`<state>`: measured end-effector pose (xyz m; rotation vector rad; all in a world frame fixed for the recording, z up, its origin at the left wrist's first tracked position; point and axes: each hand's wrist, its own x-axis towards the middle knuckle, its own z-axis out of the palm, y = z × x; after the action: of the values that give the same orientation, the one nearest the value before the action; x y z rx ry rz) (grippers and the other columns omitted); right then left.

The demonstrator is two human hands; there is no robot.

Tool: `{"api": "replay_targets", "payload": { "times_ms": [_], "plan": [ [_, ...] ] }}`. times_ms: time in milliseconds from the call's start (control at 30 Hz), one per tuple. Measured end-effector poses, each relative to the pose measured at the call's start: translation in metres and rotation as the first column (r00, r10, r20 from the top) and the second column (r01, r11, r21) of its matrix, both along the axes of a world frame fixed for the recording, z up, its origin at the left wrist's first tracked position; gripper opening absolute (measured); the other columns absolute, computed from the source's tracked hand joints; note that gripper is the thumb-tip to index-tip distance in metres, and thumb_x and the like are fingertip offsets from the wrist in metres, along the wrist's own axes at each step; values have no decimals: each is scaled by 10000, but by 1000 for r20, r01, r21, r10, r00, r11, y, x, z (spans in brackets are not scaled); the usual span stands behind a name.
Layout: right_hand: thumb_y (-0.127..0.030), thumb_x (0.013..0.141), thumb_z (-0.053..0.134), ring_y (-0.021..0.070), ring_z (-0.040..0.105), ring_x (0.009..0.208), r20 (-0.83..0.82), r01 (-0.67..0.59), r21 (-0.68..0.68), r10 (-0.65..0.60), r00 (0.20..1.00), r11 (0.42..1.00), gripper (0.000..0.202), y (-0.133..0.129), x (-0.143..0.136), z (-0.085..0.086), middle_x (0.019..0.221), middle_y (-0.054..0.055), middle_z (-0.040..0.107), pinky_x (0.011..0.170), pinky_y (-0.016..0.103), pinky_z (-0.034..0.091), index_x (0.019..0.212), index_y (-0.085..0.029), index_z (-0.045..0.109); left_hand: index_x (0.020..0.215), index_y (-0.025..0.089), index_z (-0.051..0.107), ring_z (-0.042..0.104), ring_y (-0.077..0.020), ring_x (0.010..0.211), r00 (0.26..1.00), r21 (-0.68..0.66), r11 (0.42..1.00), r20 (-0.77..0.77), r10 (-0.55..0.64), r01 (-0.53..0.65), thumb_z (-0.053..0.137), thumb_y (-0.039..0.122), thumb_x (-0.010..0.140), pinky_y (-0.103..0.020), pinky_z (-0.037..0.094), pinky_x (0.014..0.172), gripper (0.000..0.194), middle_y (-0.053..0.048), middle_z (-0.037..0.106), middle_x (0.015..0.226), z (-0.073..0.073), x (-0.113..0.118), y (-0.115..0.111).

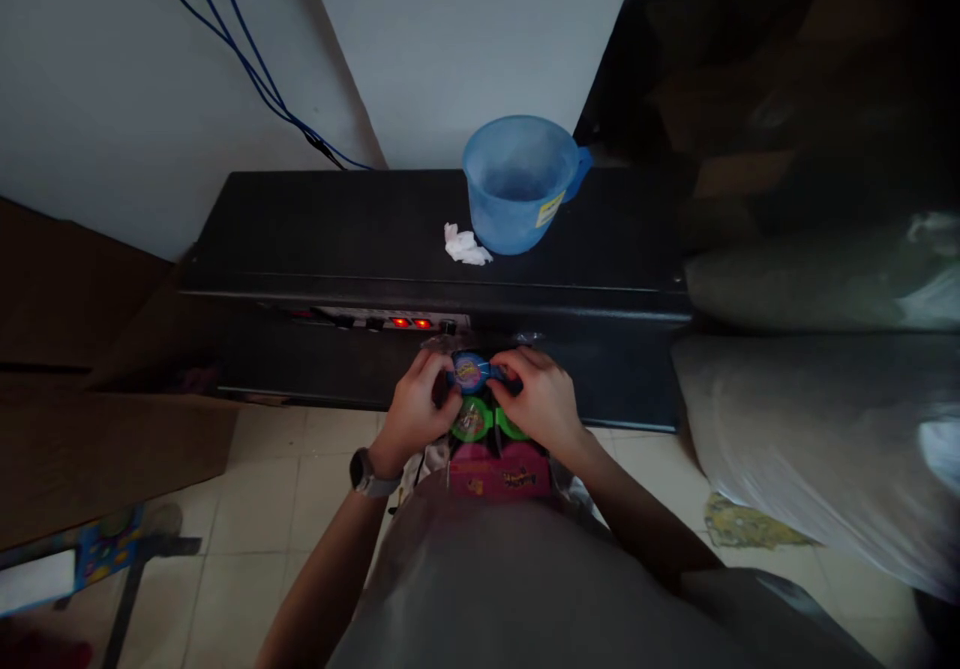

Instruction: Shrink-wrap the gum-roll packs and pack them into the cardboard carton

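Between my two hands is a small blue round case with a printed label [471, 373]. My left hand [420, 399] pinches its left edge, and a watch [373, 474] sits on that wrist. On the other side, the bent fingers of my right hand [541, 397] close on the case's right end. Just below lie a green round case [471, 419] and a second green piece [511, 423], partly covered by my right hand. They rest at a pink printed box [499, 471] close against my body. My forearm and shirt hide part of the box's surroundings.
In front stands a long black machine [337, 224] with lit red switches [411, 323]. On top are a blue plastic mug [514, 189] and a crumpled white scrap [465, 246]. Blue cables [259, 79] hang behind. Big pale sacks [817, 429] crowd the right; brown cartons [97, 439] stand left.
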<state>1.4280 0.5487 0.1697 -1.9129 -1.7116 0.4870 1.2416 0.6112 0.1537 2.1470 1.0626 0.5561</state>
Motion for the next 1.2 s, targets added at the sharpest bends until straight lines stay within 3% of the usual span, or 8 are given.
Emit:
{"api": "replay_targets", "payload": {
  "times_ms": [200,533,733,833,933,1000,1100,1200],
  "plan": [
    [-161,876,630,152,593,829,-291,-106,281,191,937,954,157,-33,24,1,857,21,631,745,279,489,1029,-194,633,1073,187,535,548,-153,868,994,6,998,85,65,-65,554,178,851,-274,476,744,223,-50,533,997,5,-11,-19],
    [-180,888,585,204,546,868,-79,-111,141,123,989,984,130,-64,1,-4,904,76,605,741,336,514,983,-176,673,974,193,595,554,-180,850,968,45,968,-59,-245,247,547,134,871,-308,473,746,128,-43,603,900,24,-5,-33],
    [-135,858,582,209,550,899,-167,-141,141,164,972,980,157,-57,1,-1,944,76,624,781,354,514,986,-171,664,1007,190,598,569,-154,862,980,34,983,79,-184,182,576,112,845,-276,493,753,181,-42,589,931,14,-3,-34],
    [-166,881,585,169,591,888,-397,-55,179,123,910,982,171,-62,11,1,972,58,617,768,312,525,1035,-199,651,1023,209,600,553,-117,801,972,-51,998,234,35,-24,591,159,857,-240,494,705,174,-30,550,952,8,-13,-39],
    [-216,906,578,144,603,832,-577,186,69,-113,809,980,163,-76,21,-6,964,53,600,704,273,534,1050,-219,655,1016,218,573,557,-110,781,865,-345,882,272,421,-321,580,233,862,-223,503,673,156,-23,539,949,1,-27,-49],
    [-256,911,586,150,621,877,-653,274,-43,-235,720,961,202,-87,24,-14,1031,63,611,710,268,555,1104,-236,643,1096,235,539,602,-139,913,825,-609,728,205,527,-314,586,243,835,-242,533,734,265,-39,570,1075,-1,-35,-56],
    [-310,883,643,212,585,1157,-700,195,-135,-232,675,972,446,-101,21,-23,1334,90,540,886,352,571,1316,-291,535,1338,283,405,530,-238,1245,893,-810,575,170,418,-115,658,268,792,-333,549,901,603,-89,469,1405,0,-39,-68],
    [-335,857,682,265,423,1368,-695,78,-195,-194,692,978,743,-110,9,-24,1542,98,335,1074,454,464,1496,-328,305,1492,313,206,490,-295,1315,941,-846,533,181,286,1,736,325,767,-403,552,952,899,-135,349,1523,4,-35,-78]
  ]
}}
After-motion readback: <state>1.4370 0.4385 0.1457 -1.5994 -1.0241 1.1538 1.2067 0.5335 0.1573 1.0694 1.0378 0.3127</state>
